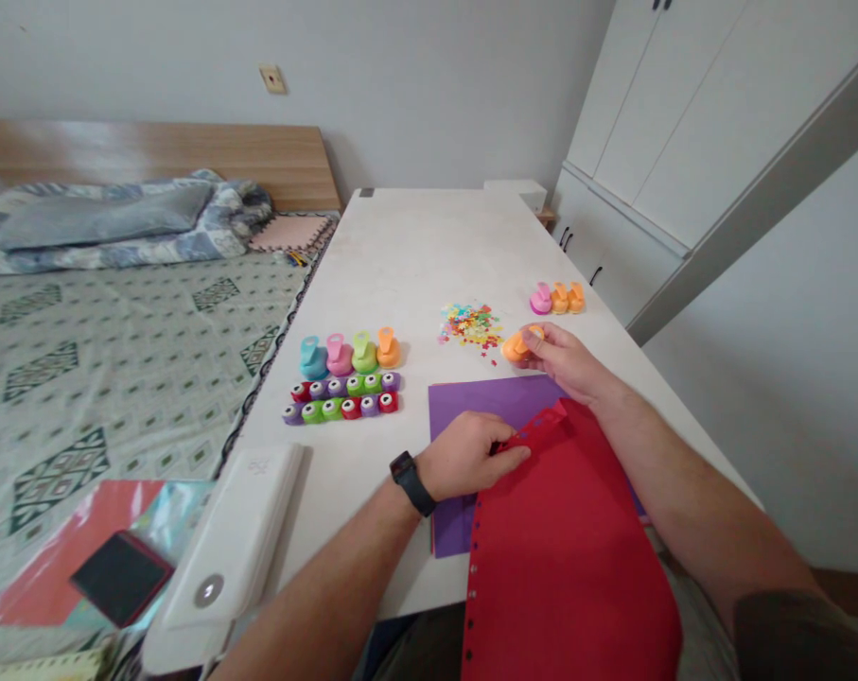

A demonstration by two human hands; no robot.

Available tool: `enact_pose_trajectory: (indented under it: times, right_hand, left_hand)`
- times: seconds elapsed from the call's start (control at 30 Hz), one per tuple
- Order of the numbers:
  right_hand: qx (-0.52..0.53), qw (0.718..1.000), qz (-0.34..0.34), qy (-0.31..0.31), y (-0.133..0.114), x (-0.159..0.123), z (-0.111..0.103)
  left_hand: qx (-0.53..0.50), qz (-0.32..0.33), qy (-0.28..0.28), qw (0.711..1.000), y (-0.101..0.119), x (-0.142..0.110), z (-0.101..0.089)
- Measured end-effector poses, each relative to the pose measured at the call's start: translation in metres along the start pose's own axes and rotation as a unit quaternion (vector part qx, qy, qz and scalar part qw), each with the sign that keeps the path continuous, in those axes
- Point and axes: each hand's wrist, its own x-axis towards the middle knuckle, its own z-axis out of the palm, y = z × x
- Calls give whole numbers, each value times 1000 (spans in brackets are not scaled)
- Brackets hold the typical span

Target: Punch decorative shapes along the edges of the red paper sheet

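Note:
A red paper sheet (pixel 556 549) with small punched holes along its left and top edges hangs over the table's near edge. My left hand (pixel 475 454), with a black watch on the wrist, pinches its upper left corner between thumb and fingers. My right hand (pixel 567 359) is closed around an orange craft punch (pixel 520 346), just beyond the sheet's top edge. Purple paper (pixel 464 402) lies flat beneath the red sheet. Past my hands is a pile of small colourful paper cutouts (pixel 471 324), close to the orange punch.
Larger craft punches (pixel 340 356) and two rows of small punches (pixel 350 409) stand at left. More punches (pixel 560 299) sit at the right edge. A long white device (pixel 234 539) lies at the near left, beside a bed (pixel 145 378) with a dark phone-like object (pixel 121 577).

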Motion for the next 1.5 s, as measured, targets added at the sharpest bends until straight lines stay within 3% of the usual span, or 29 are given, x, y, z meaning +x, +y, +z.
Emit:
enact_pose_trajectory:
  times: [0.23, 0.4, 0.53, 0.73, 0.97, 1.2, 1.5]
  right_hand:
    - [-2, 1000, 6, 17, 2, 1, -3]
    - [-9, 996, 44, -73, 9, 11, 8]
    - [-26, 999, -41, -3, 9, 21, 10]
    - [34, 999, -22, 14, -1, 13, -4]
    - [40, 997, -47, 36, -11, -2, -18]
    - [19, 999, -49, -9, -20, -14, -17]
    - [-20, 998, -42, -51, -19, -19, -16]
  left_hand:
    - [-10, -42, 24, 999, -3, 1, 1]
    - [-19, -60, 30, 998, -4, 0, 1]
    - [-33, -74, 31, 996, -7, 0, 0]
    - [-86, -99, 41, 991, -7, -1, 0]
    - [-219, -145, 41, 964, -9, -2, -3]
    - [-296, -168, 84, 937, -8, 0, -9]
    - [-365, -185, 96, 908, -7, 2, -7]
